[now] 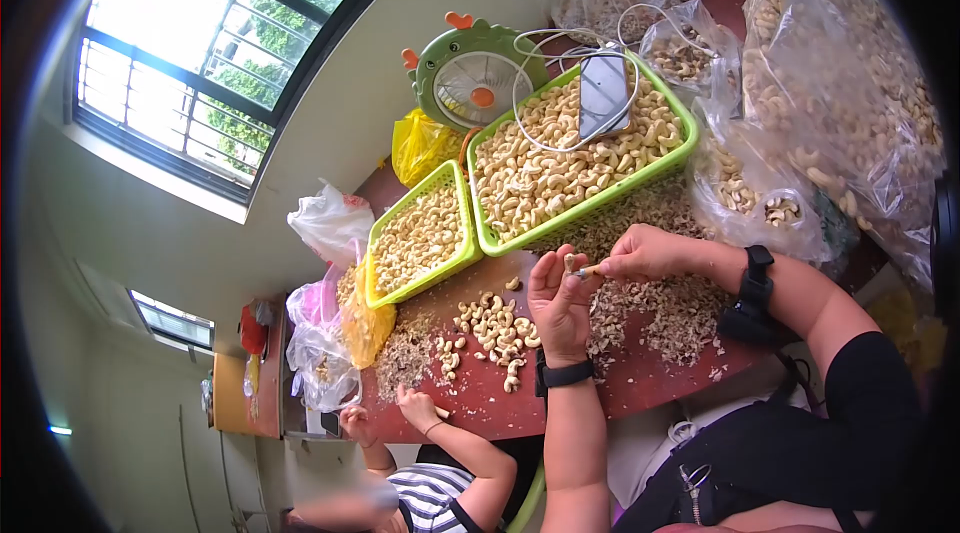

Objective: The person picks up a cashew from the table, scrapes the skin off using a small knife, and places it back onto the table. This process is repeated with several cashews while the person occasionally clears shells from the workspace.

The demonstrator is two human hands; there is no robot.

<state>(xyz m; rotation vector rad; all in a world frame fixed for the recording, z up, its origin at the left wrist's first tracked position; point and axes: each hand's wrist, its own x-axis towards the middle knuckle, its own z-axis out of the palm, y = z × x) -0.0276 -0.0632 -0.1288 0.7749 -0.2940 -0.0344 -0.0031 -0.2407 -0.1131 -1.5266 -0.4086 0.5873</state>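
My left hand (562, 308) is raised over the table's front, palm up, pinching a cashew nut (569, 260) between thumb and fingers. From the right, my right hand (640, 253) grips a small knife (589, 271) with a light-brown handle, its tip against or very near the nut. The blade is too small to make out well. Below and around my hands lie piles of peeled skin flakes (680, 318). Left of my left hand, loose cashews (497, 328) are spread on the red table (490, 413).
Behind my hands stand a large green basket (585, 225) of cashews, with a phone (604, 93) and white cable on top, and a smaller basket (425, 281). A bulging cashew bag (840, 83) stands right. A green fan (480, 83) is behind. Another person's hand (420, 408) works at left.
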